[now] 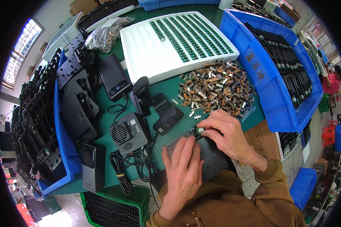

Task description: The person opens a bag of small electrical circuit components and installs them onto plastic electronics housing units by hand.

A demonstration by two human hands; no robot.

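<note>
Small round green-and-white part (199,130) pinched in right fingers (213,120) at black plastic panel (213,160), left fingers (185,152) extended, unclenched. Probably fitting; needs steady alignment next.

We watch the right hand (229,135) pinch a small green-and-white round part (199,130) at the edge of a dark panel (214,157), while the left hand (183,162) lies fingers-out across that same panel. Just beyond the hands we have a loose heap of small components (218,89) — brown, silver, jumbled — and behind it a white foam tray (140,56), partly filled with green rows. To our right stands a blue bin (278,109) of black parts; to our left, a coiled black cable (124,178).
</note>
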